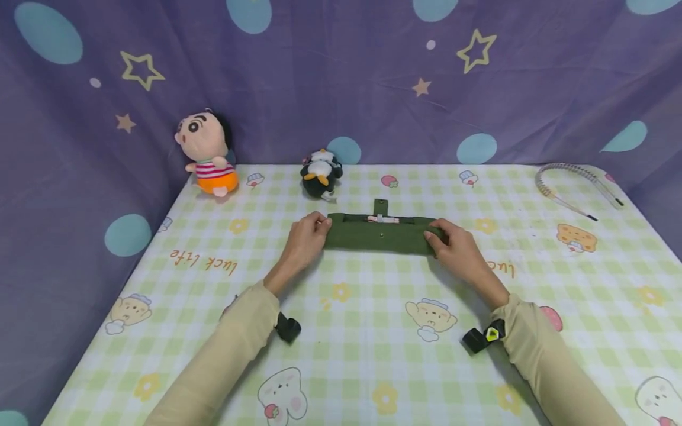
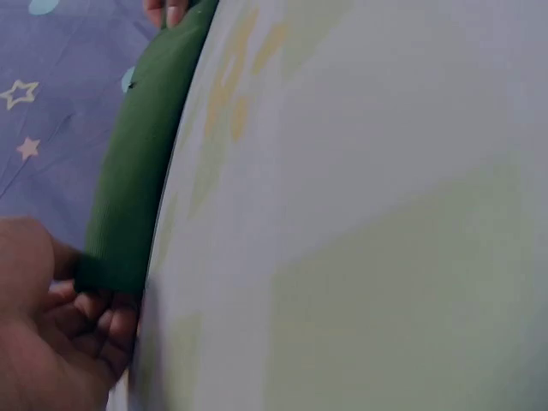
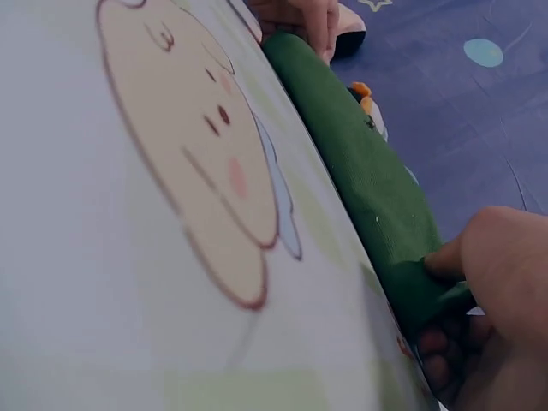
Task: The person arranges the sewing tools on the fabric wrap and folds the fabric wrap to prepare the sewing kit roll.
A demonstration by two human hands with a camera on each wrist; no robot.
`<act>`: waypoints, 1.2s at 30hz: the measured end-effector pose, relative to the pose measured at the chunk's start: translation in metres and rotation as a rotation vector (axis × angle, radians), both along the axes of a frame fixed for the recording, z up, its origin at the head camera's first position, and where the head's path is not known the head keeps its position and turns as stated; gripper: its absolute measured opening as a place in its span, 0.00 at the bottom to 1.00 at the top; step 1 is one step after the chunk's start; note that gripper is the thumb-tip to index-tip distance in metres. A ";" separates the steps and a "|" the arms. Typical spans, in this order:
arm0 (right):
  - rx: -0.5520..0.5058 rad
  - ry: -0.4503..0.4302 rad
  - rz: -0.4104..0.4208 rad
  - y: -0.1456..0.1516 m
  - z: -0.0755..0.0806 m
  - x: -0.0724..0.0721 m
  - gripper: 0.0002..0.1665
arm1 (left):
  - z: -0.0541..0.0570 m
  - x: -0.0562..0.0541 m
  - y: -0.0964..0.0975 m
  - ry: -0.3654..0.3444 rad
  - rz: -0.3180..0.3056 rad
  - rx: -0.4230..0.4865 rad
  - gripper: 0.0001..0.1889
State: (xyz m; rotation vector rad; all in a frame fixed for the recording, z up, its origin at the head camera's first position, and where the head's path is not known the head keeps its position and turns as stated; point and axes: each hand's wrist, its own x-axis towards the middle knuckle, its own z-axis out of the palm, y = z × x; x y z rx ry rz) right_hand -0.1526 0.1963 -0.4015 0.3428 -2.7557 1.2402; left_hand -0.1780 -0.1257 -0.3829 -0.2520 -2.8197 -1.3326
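A long, flat dark-green fabric pouch [image 1: 367,235] lies crosswise on the tablecloth, its opening facing away from me. A strap with a snap [image 1: 380,207] sticks up from its far side, and a snap stud dots the front. Something pale and pinkish [image 1: 385,219] peeks out of the opening; the rest of it is hidden inside. My left hand [image 1: 309,236] pinches the pouch's left end, thumb on top and fingers underneath, as the left wrist view shows. At the right end my right hand [image 1: 455,247] grips the fabric, the thumb pressing a fold into it.
A plush doll in orange shorts [image 1: 213,157] sits at the back left. Beside it, farther right, is a small penguin plush [image 1: 321,174]. A braided headband [image 1: 570,168] lies at the back right. Behind the table hangs a purple curtain [image 1: 362,89].
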 end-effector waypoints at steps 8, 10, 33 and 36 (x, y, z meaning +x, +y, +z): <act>0.020 -0.014 -0.019 -0.003 0.000 0.005 0.17 | -0.003 0.004 -0.010 -0.050 -0.084 0.050 0.21; 0.023 -0.002 -0.021 -0.003 -0.001 0.005 0.17 | -0.004 0.003 -0.010 -0.044 -0.069 0.064 0.19; 0.048 -0.050 -0.081 -0.006 0.003 -0.005 0.12 | 0.001 -0.005 -0.002 -0.025 0.000 0.032 0.13; 0.075 -0.068 -0.092 -0.006 0.005 -0.006 0.12 | 0.001 -0.005 -0.002 -0.032 -0.002 0.037 0.13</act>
